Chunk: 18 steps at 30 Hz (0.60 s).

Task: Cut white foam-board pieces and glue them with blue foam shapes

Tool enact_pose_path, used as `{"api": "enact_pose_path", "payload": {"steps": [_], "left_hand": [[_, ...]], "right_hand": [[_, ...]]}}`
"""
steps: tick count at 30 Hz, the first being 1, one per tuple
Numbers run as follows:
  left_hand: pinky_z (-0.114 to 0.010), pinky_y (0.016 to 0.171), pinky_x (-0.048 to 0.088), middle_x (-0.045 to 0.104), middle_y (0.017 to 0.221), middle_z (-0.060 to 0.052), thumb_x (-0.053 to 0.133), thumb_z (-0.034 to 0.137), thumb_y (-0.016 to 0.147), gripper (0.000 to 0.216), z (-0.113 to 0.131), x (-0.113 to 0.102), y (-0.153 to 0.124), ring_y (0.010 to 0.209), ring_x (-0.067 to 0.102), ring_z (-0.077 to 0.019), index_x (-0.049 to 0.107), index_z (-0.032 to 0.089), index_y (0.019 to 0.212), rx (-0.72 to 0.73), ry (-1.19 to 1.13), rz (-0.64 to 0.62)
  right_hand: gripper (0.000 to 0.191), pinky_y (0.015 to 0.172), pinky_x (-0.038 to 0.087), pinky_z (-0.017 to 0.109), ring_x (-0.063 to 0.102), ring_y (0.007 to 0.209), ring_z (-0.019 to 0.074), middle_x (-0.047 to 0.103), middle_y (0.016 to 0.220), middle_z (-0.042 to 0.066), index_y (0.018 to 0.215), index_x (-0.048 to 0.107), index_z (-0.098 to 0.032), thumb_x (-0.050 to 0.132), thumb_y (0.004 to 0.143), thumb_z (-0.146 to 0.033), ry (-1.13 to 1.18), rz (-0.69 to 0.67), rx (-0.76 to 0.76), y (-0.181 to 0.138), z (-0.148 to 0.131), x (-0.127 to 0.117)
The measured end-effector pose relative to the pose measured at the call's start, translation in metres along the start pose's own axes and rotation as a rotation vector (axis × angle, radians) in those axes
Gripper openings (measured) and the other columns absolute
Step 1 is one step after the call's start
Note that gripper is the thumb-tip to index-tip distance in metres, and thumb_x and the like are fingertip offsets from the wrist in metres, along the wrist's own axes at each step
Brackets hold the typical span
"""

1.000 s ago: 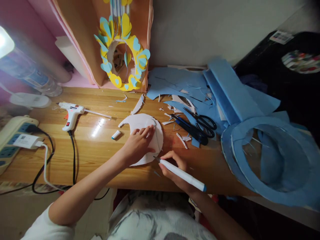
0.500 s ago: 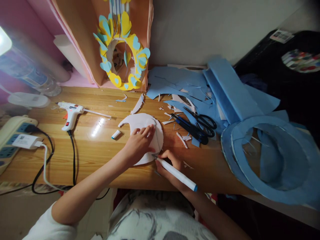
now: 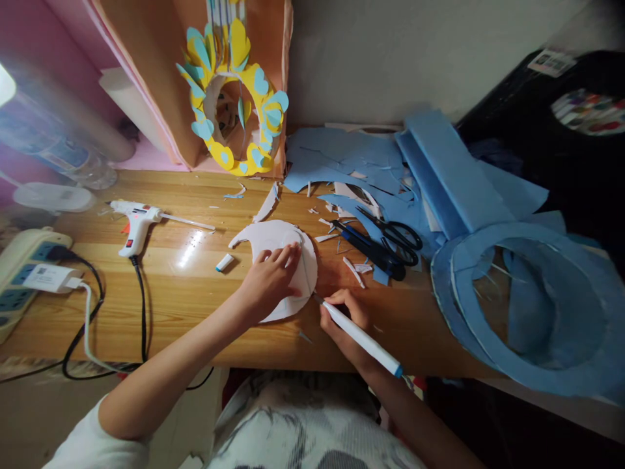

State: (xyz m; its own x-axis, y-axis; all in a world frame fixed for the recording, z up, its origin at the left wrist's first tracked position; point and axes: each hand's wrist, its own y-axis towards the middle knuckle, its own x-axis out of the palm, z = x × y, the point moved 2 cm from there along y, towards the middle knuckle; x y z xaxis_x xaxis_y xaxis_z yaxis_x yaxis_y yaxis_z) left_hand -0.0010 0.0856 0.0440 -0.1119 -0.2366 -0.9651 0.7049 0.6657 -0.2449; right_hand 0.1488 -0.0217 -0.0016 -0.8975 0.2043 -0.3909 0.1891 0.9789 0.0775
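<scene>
A white round paper piece (image 3: 273, 240) with a crescent tail lies on the wooden desk (image 3: 195, 286). My left hand (image 3: 268, 281) lies flat on it with the fingers stretched out, pressing it down. My right hand (image 3: 344, 319) is closed around a white pen with a blue end (image 3: 361, 339). The pen's tip touches the paper's right edge. A small white cap (image 3: 225, 262) lies to the left of the paper.
Black scissors (image 3: 390, 236) and a blue cutter lie right of the paper among blue paper scraps (image 3: 342, 159) and a big blue ring (image 3: 527, 306). A glue gun (image 3: 137, 221), a power strip (image 3: 24, 267) and cables sit at left. A yellow-blue paper wreath (image 3: 234, 98) stands at the back.
My right hand has moved the pen tip from the paper's lower edge up along its right edge. The left hand stays pressed on the paper.
</scene>
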Motion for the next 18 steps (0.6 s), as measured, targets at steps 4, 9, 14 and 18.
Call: {"api": "enact_pose_path", "payload": {"steps": [4, 9, 14, 18], "left_hand": [[-0.041, 0.097, 0.038, 0.038, 0.145, -0.022, 0.062, 0.033, 0.083, 0.071, 0.003, 0.001, 0.000, 0.125, 0.046, -0.0300, 0.031, 0.004, 0.140, -0.006, -0.003, 0.007], [-0.040, 0.103, 0.033, 0.031, 0.146, -0.029, 0.056, 0.020, 0.085, 0.064, 0.016, -0.003, 0.000, 0.135, 0.035, -0.0303, 0.030, -0.006, 0.137, -0.014, -0.015, -0.019], [-0.042, 0.100, 0.036, 0.035, 0.142, -0.032, 0.049, 0.019, 0.086, 0.058, 0.026, -0.008, 0.001, 0.128, 0.042, -0.0341, 0.035, -0.011, 0.134, -0.059, -0.021, 0.017], [-0.042, 0.092, 0.042, 0.044, 0.137, -0.031, 0.051, 0.027, 0.085, 0.059, 0.033, -0.011, 0.005, 0.122, 0.047, -0.0353, 0.042, -0.007, 0.133, -0.076, -0.035, 0.041]], "right_hand": [[0.010, 0.059, 0.047, 0.031, 0.055, 0.065, 0.0171, 0.055, 0.075, 0.001, 0.084, 0.051, -0.026, 0.060, 0.080, -0.024, 0.076, 0.003, -0.017, -0.002, -0.005, -0.005], [0.009, 0.053, 0.046, 0.026, 0.055, 0.060, 0.0140, 0.054, 0.071, -0.001, 0.086, 0.051, -0.024, 0.056, 0.086, -0.031, 0.130, 0.075, -0.004, 0.020, -0.016, -0.022], [0.014, 0.066, 0.049, 0.029, 0.062, 0.075, 0.0172, 0.060, 0.083, 0.001, 0.089, 0.054, -0.025, 0.061, 0.083, -0.035, 0.172, -0.027, 0.023, 0.077, -0.041, -0.023], [0.015, 0.064, 0.045, 0.026, 0.057, 0.069, 0.0147, 0.057, 0.073, -0.002, 0.077, 0.053, -0.023, 0.059, 0.083, -0.035, 0.089, -0.198, -0.111, 0.128, -0.059, -0.003]]}}
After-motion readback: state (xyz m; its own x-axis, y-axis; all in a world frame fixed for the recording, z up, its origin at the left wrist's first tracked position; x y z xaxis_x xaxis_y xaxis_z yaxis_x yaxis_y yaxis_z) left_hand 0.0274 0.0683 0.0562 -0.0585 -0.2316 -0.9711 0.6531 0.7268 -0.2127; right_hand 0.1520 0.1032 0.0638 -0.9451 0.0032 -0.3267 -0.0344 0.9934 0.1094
